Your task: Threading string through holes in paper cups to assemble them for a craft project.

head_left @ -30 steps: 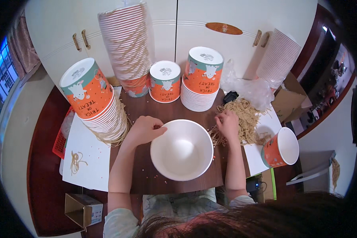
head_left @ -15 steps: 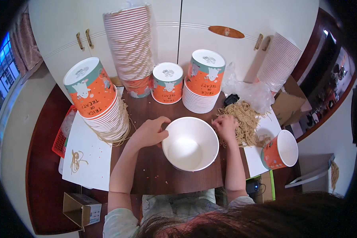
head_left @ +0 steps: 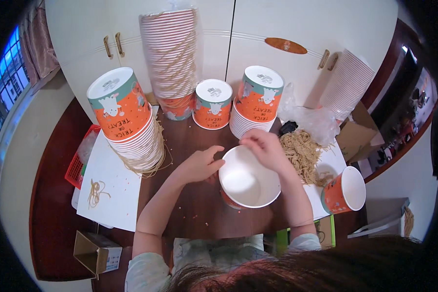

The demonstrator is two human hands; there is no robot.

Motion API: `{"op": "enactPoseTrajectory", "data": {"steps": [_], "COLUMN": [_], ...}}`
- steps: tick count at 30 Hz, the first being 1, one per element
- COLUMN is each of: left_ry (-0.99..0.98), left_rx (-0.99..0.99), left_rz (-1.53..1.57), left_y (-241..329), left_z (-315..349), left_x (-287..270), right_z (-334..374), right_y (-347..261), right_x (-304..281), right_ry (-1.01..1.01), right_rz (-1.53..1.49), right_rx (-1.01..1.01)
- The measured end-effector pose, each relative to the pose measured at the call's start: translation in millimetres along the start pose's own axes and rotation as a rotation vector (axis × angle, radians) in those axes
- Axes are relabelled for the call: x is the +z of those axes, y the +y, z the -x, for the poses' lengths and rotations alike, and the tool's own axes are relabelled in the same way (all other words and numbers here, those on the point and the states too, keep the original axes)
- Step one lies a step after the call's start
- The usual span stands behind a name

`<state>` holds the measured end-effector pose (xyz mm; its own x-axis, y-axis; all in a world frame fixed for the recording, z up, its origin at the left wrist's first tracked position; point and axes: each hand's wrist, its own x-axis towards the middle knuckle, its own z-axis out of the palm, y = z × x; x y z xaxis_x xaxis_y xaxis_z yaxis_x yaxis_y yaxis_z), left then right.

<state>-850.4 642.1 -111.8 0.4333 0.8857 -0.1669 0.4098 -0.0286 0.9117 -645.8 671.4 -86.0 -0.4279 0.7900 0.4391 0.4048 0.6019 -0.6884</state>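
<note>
A round white-lined paper bucket stands upright in the middle of the dark brown table, its orange outside showing low on the left. At its left rim is my left hand, thumb and fingers apart, the thumb close to or touching the edge. My right hand reaches over the far right rim with its fingers bent together; what they hold, if anything, I cannot make out. Just right of that forearm lies a heap of tan cord.
Upturned orange bucket stacks stand left and behind, beside a single upturned bucket. A tall bagged stack leans on the white cabinet. Another bucket tilts at the right edge. Loose cord lies on the left white board.
My right hand has moved from the cord heap up and left, over the far rim of the bucket. The whole view has shifted slightly; my left hand remains by the left rim.
</note>
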Motion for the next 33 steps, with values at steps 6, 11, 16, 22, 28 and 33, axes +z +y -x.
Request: {"op": "enactPoseTrajectory", "data": {"steps": [6, 11, 16, 22, 28, 33], "left_ry": [0.303, 0.337, 0.370, 0.507, 0.648, 0.726], "left_rx": [0.401, 0.475, 0.495, 0.551, 0.565, 0.632], "left_rz": [0.065, 0.029, 0.118, 0.243, 0.628, 0.882], "left_y": [-14.3, -5.2, -16.3, -15.8, -12.6, -19.1], "left_z": [-9.8, -10.6, -17.8, -14.1, -5.6, 1.4], "left_x": [-2.5, 11.1, 15.3, 11.8, -26.7, -51.7], "right_z": [0.2, 0.7, -1.2, -6.4, -4.0, 23.9], "right_y": [-8.4, -3.1, -11.1, -12.1, 47.2, 102.3], "right_x": [11.0, 12.4, 7.6, -5.3, -74.5, -118.2], "right_ry": [-0.172, -0.178, -0.214, -0.335, -0.327, -0.323], "right_rz": [0.149, 0.081, 0.121, 0.108, 0.062, 0.028], "right_rx": [-0.017, -0.019, -0.021, -0.004, 0.212, 0.325]}}
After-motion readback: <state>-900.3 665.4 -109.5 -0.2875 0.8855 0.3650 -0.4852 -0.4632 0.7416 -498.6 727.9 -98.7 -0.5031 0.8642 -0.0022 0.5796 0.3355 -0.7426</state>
